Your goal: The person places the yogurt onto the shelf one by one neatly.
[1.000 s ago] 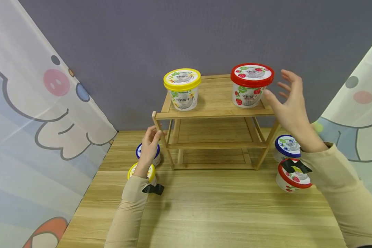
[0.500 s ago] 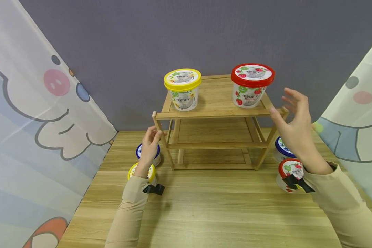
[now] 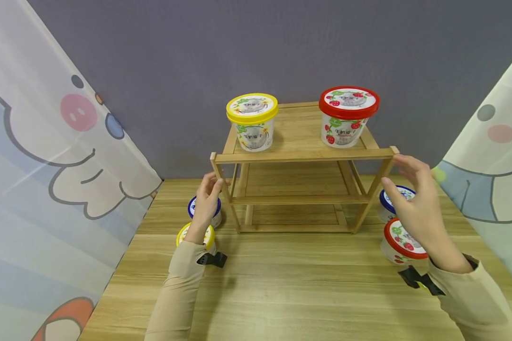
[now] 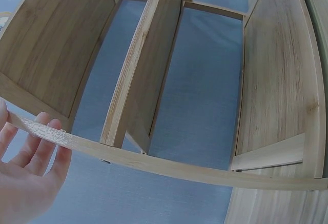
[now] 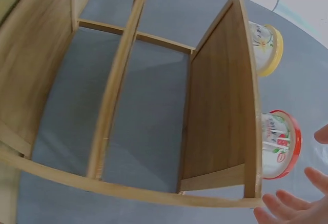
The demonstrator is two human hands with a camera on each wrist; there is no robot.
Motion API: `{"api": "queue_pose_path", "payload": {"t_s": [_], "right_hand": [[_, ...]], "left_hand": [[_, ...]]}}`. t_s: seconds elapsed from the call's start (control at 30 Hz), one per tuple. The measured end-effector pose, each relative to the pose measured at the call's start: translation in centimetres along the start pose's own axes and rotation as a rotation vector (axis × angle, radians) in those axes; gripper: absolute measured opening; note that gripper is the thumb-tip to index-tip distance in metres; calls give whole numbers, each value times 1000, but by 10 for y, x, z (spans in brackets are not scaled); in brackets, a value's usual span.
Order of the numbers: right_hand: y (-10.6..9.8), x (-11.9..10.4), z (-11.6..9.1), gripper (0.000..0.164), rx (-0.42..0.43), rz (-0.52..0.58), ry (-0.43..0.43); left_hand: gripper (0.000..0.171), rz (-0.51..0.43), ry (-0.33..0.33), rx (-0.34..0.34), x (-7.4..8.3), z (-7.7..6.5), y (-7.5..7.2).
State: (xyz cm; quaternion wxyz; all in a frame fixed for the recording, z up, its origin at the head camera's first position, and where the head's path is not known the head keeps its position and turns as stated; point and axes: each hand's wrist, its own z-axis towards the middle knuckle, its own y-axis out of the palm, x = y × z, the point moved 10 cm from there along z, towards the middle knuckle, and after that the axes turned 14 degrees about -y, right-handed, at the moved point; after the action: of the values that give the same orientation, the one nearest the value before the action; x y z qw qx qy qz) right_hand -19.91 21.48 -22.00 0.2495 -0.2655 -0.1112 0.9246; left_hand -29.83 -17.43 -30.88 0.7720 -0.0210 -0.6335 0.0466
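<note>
A three-tier wooden rack (image 3: 307, 152) stands on the table. My left hand (image 3: 204, 201) holds its left front leg (image 4: 169, 168), thumb on one side and fingers curled round the other. My right hand (image 3: 420, 208) hovers by the upper right corner of the rack with fingers spread and nothing in them; in the right wrist view its fingertips (image 5: 279, 203) are near the end of the rack's leg. On the top tier sit a yellow-lidded ice cream tub (image 3: 253, 128) at left and a red-lidded tub (image 3: 344, 125) at right. Both lower tiers hold nothing.
Left of the rack, a blue-lidded tub (image 3: 215, 220) and another yellow-lidded tub (image 3: 209, 232) stand partly behind my left arm. To its right are a blue-lidded tub (image 3: 386, 210) and a red-lidded one (image 3: 398, 248). A grey wall (image 3: 298, 47) rises behind.
My right hand has moved down and slightly right, away from the red-lidded tub on the top tier to the rack's right corner. The left hand stays on the leg.
</note>
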Motion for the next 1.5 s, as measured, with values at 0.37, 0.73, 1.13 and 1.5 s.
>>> {"api": "queue_pose_path", "payload": {"t_s": [0.37, 0.73, 1.13, 1.5], "right_hand": [[-12, 19, -32, 42, 16, -16, 105], [-24, 41, -61, 37, -9, -113, 178], [-32, 65, -88, 34, -95, -223, 239], [-32, 92, -111, 38, -236, -249, 327]], "left_hand": [[25, 10, 17, 2, 2, 0, 0], [26, 1, 21, 2, 2, -1, 0], [25, -3, 31, 2, 1, -1, 0], [25, 10, -21, -18, 18, -10, 7]]}}
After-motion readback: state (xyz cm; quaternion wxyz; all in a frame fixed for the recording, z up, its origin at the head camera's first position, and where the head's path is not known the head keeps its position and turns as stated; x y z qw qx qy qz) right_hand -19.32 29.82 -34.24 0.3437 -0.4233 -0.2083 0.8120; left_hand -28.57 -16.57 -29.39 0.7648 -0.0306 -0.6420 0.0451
